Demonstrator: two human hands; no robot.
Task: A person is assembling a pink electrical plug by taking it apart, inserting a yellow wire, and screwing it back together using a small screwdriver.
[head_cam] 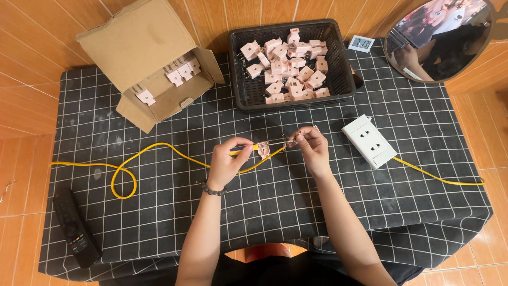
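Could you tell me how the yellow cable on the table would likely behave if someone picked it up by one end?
The yellow cable would probably droop and trail: it already lies in a loose loop on the black checked cloth. It looks thin, so likely light. Its far end seems joined to the white socket block, which might drag along, though that joint is not clearly visible.

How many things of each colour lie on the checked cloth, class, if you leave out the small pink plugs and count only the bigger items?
Black: 2, the mesh basket and the remote control
Yellow: 1, the cable, its end held by the left hand and right hand
White: 1, the socket block
Brown: 1, the cardboard box
Total: 5
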